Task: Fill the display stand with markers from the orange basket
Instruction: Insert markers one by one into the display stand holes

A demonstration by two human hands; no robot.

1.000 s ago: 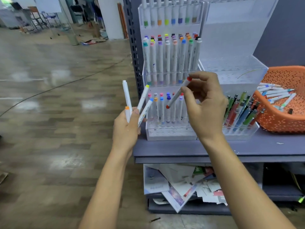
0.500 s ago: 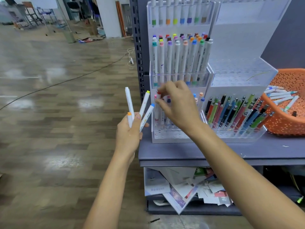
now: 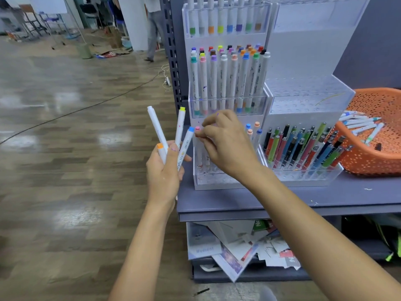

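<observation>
The clear tiered display stand (image 3: 219,183) stands on the grey shelf, its upper tiers packed with white markers. My right hand (image 3: 227,146) reaches into the bottom tier and pinches the top of a red-capped marker (image 3: 197,135) standing upright at the tier's left end. My left hand (image 3: 165,172) hovers just left of the stand and grips several white markers (image 3: 181,127) fanned upward, with white, yellow, blue and orange caps. The orange basket (image 3: 373,161) sits at the right edge with more loose markers (image 3: 361,124) inside.
A second clear stand (image 3: 303,148) with coloured pens sits between the marker stand and the basket. The grey shelf (image 3: 282,205) has loose papers (image 3: 238,246) stacked beneath it. A person (image 3: 154,29) stands far back on the wooden floor, near a cable.
My right hand carried the red-capped marker from in front of the stand down into the left end of the bottom tier. My left hand stayed put with its markers.
</observation>
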